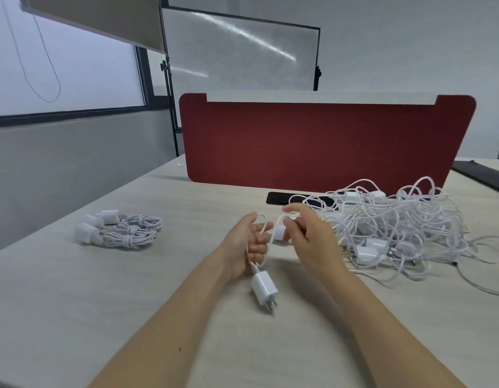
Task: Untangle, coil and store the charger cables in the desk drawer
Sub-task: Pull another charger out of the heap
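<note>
**Head view: winding step, one charger in hand**

The left hand (244, 245) was clenched round the charger cable (254, 266). The plug block (263, 288) hung below the fist, long axis near upright and prongs pointing down at the counter (130, 289).

From the top of the fist the cable arched in a short loop to the right hand (310, 239). Its fingers (294, 209) were curled about the free run, though the back of the hand hid the exact pinch. The two hands were just beside each other.

The free run lay to the right of the left fist, on the side of the tangled heap (396, 228). Whether its tail was caught in there could not be told.

Judgement: the next wrap falls to the right hand, the nearer to the slack, carrying it round the left fingers.

Three coiled bundles (122, 229) lay well apart on the left. No drawer was in view.
</note>
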The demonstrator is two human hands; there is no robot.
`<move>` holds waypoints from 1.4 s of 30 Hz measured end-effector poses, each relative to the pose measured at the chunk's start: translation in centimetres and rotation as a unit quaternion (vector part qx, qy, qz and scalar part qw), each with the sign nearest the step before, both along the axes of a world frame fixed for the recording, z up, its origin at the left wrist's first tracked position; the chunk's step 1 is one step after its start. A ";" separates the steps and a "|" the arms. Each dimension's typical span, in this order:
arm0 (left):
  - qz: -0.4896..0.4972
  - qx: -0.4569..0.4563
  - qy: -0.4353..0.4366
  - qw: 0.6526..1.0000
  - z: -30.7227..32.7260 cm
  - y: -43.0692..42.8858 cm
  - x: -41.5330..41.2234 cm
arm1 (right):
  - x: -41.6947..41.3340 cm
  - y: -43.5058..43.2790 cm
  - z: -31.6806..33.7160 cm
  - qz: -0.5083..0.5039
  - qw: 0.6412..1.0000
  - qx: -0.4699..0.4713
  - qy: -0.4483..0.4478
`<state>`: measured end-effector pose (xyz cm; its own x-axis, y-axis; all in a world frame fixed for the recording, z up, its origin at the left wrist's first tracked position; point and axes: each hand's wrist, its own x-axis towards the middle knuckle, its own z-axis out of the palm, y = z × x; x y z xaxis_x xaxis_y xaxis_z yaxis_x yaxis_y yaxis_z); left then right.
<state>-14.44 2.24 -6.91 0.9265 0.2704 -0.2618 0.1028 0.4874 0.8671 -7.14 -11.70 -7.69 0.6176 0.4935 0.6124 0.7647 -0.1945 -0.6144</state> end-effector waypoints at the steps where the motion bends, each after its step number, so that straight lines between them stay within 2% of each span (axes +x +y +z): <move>1: -0.030 0.026 0.010 0.999 0.0 -0.3 0.0 | -0.1 0.2 0.2 0.017 0.998 0.004 0.058; 4: -0.102 0.050 0.026 0.993 0.1 -0.8 -0.4 | 0.1 0.7 0.1 0.025 0.987 0.050 0.151; 6: -0.122 0.072 0.040 0.989 0.4 -0.8 -0.8 | 0.2 0.8 -0.1 0.009 0.988 0.057 0.141; 9: -0.111 0.188 0.071 0.973 0.6 -1.3 -1.4 | 0.2 1.1 -0.4 0.009 0.990 0.058 0.128; 12: -0.085 0.243 0.052 0.965 0.3 -1.9 -1.4 | 0.1 1.2 -0.3 0.023 0.987 0.073 0.139; 14: -0.039 0.287 0.031 0.957 0.2 -2.2 -1.1 | 0.0 1.2 -0.3 0.024 0.986 0.079 0.145; 16: 0.043 0.372 0.005 0.927 0.0 -2.4 -0.8 | -0.1 1.0 -0.6 0.015 0.991 0.049 0.120; 19: 0.167 0.453 -0.057 0.874 -0.6 -2.4 -0.6 | 0.9 0.6 -1.8 -0.055 0.997 -0.043 -0.024; 21: 0.194 0.468 -0.118 0.854 -0.7 -2.7 -0.6 | 1.7 0.3 -2.2 -0.087 0.994 -0.054 -0.045; 22: 0.193 0.452 -0.151 0.858 -0.5 -3.1 -0.6 | 2.0 0.1 -2.2 -0.098 0.993 -0.049 -0.041; 25: 0.160 0.307 -0.218 0.913 0.5 -4.3 -0.7 | 2.9 -0.4 -2.3 -0.106 0.993 -0.039 -0.038; 26: 0.166 0.270 -0.229 0.920 0.9 -4.3 -0.8 | 3.2 -0.6 -2.4 -0.108 0.992 -0.046 -0.043; 29: 0.235 0.129 -0.231 0.935 1.2 -3.4 -0.6 | 4.1 -1.1 -2.8 -0.132 0.986 -0.073 -0.072; 31: 0.286 0.034 -0.188 0.939 1.3 -2.3 -0.5 | 4.3 -1.4 -2.8 -0.140 0.984 -0.075 -0.079; 35: 0.362 0.025 -0.072 0.929 0.7 0.8 -0.7 | 4.8 -1.5 -2.9 -0.164 0.977 -0.085 -0.108; 39: 0.302 -0.039 -0.031 0.952 0.4 1.7 -0.7 | 4.6 -1.6 -2.6 -0.154 0.974 -0.129 -0.106; 42: 0.255 -0.054 -0.028 0.965 0.4 0.8 -0.5 | 3.8 -1.5 -2.4 -0.116 0.984 -0.099 -0.095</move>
